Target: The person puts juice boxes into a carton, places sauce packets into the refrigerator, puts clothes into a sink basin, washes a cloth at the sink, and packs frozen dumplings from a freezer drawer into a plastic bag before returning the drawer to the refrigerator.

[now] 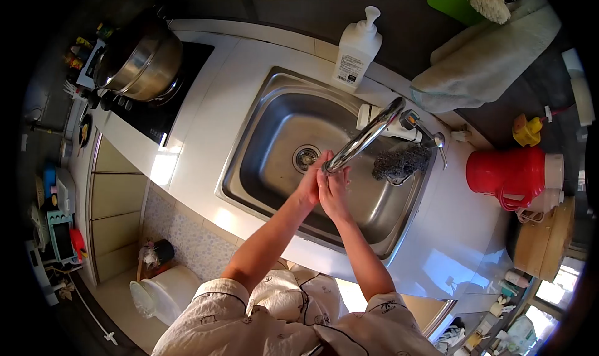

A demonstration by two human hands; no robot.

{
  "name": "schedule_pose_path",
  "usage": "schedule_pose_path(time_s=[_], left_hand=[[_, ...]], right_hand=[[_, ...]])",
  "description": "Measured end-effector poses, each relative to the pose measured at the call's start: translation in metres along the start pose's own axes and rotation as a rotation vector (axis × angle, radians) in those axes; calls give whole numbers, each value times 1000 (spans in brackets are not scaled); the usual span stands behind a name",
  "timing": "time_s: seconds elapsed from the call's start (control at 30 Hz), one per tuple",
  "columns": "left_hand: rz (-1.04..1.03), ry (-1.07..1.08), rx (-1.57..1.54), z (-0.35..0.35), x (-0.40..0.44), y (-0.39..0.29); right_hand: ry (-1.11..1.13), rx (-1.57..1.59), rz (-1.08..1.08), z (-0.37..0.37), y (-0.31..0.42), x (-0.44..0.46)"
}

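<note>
My left hand [311,182] and my right hand [334,190] meet palm to palm over the sink, directly beneath the spout of the chrome faucet [368,136]. The fingers look stretched out and lie against each other, partly covered by the spout. Nothing shows between them, and I cannot make out running water. Below them is the stainless steel sink [274,145], with its drain strainer [306,159] just left of my hands. To the right of the faucet, a dark mesh scrubber [400,161] rests in a holder inside the basin.
A white pump bottle [358,50] stands behind the sink. A steel pot [146,63] sits on the black stove [187,75] at left. On the right are a red thermos jug [506,176] and wooden boards [544,240]. A pale towel [486,63] hangs behind the faucet.
</note>
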State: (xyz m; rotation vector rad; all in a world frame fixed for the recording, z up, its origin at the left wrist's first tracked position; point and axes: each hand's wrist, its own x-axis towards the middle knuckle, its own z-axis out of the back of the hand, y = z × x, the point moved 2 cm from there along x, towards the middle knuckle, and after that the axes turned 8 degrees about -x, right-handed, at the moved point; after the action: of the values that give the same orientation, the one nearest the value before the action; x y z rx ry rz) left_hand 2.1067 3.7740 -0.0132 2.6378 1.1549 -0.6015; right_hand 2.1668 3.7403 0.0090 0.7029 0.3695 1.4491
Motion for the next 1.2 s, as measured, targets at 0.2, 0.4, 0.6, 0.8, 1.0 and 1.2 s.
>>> schedule_pose_path(time_s=[0.2, 0.4, 0.6, 0.8, 1.0, 1.2], left_hand=[[2, -90, 243, -20, -3, -22], [-15, -332, 230, 19, 5, -18], [-81, -494, 313, 4, -9, -14], [-31, -251, 170, 32, -8, -8], [8, -283, 187, -11, -26, 66], [123, -4, -191, 45, -41, 72]], right_hand=[[-446, 34, -93, 116, -32, 55], [-251, -638, -67, 147, -81, 108], [24, -458, -422, 150, -12, 97], [-383, 84, -361, 133, -22, 47], [-77, 612, -243, 51, -16, -39], [-63, 567, -119, 60, 15, -53]])
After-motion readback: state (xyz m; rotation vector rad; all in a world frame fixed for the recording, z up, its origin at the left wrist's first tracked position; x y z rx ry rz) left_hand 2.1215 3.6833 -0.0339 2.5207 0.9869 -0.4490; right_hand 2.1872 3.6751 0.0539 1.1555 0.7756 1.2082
